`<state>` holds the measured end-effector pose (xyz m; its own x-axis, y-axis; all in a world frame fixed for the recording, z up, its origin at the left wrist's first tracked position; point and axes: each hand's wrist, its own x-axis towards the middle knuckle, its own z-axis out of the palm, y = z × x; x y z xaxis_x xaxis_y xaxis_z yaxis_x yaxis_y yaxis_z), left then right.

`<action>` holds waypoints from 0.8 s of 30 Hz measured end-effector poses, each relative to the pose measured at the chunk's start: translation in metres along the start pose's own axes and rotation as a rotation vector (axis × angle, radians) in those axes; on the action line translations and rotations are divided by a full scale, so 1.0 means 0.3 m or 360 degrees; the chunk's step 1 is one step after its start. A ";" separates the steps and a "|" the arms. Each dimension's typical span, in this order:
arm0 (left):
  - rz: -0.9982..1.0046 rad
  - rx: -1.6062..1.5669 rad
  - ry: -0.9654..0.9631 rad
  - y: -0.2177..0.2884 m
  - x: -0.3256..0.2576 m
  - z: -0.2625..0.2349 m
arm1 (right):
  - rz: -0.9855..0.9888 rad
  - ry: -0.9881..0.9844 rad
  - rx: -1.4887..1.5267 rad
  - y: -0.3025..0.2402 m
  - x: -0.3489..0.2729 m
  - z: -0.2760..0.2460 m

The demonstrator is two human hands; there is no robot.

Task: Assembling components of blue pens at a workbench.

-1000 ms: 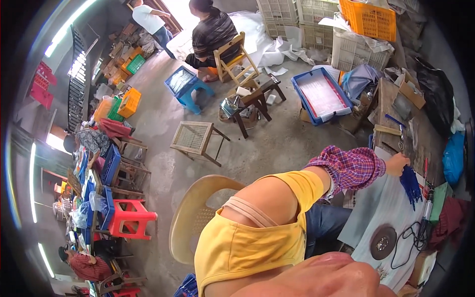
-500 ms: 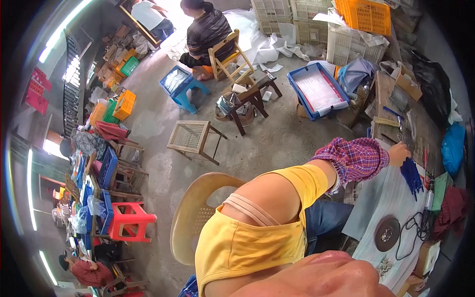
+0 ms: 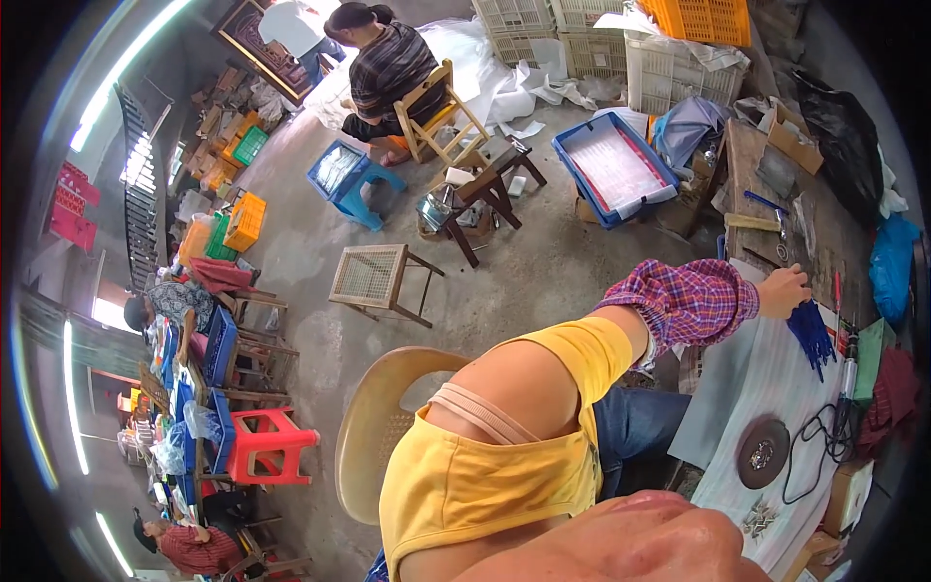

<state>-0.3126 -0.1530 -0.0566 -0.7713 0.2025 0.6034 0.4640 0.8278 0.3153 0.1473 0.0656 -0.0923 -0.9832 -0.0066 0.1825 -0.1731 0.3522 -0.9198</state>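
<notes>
We're looking over the shoulder: our left hand [image 3: 782, 290] reaches out to the table [image 3: 722, 407], fingers curled at the top end of the blue bundle [image 3: 810, 335]. A real grip? We cannot tell. The right hand is out of view.

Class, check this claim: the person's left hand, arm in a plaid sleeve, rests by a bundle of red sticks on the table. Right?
Not quite. In the head view the bundle of sticks is blue, not red. The left hand does reach to it on the table, plaid sleeve included.
</notes>
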 end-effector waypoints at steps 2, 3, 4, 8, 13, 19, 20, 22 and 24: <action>0.0046 0.0035 0.0020 -0.001 -0.001 -0.005 | 0.0014 -0.0014 -0.0012 0.016 -0.009 -0.008; 0.0082 0.0054 0.0024 0.007 0.001 -0.010 | 0.0021 -0.0050 -0.0028 0.031 -0.018 -0.015; 0.0117 0.0073 0.0030 0.015 0.003 -0.016 | 0.0027 -0.0086 -0.0044 0.047 -0.026 -0.017; 0.0109 0.0098 -0.0030 0.041 0.016 -0.038 | -0.0042 0.0014 0.0076 0.084 -0.043 -0.002; 0.0161 0.0195 -0.0035 0.042 0.022 -0.035 | 0.0108 -0.0012 0.0118 0.091 -0.051 -0.007; 0.0374 0.0330 -0.0068 0.057 0.016 -0.042 | 0.0108 -0.0051 0.0075 0.097 -0.049 -0.013; 0.0374 0.0327 -0.0071 0.065 0.015 -0.045 | 0.0112 -0.0050 0.0074 0.098 -0.051 -0.014; 0.0430 0.0353 -0.0039 0.067 0.010 -0.041 | 0.0113 -0.0074 0.0015 0.086 -0.045 -0.016; 0.0436 0.0333 -0.0006 0.070 0.005 -0.034 | 0.0121 -0.0066 0.0013 0.059 -0.036 -0.013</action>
<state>-0.2996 -0.1407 -0.0416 -0.6321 0.4339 0.6420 0.5551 0.8316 -0.0156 0.1551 0.0756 -0.1092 -0.9950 -0.0190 0.0976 -0.0981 0.3453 -0.9334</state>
